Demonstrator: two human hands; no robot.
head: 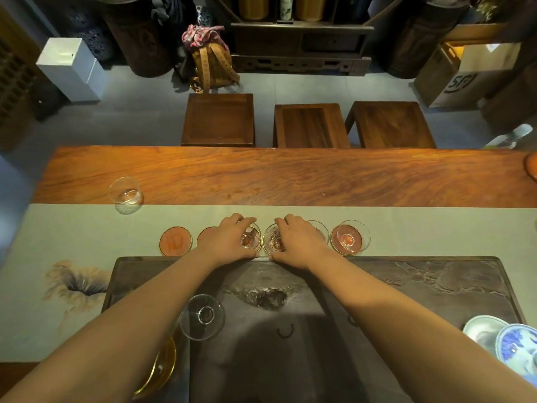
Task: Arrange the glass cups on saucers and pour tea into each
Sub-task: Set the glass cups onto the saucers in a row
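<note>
The left hand has its fingers curled round a glass cup. The right hand grips another cup just beside it. Right of the hands, a third cup sits on a saucer. Left of them lies a bare saucer.

Only one marking legible from where I stand: large dark letters "SF" inside a curved logo, printed on the side of the cardboard box on the floor, far right. The leftmost saucer bears a faint mark, unreadable.
</note>
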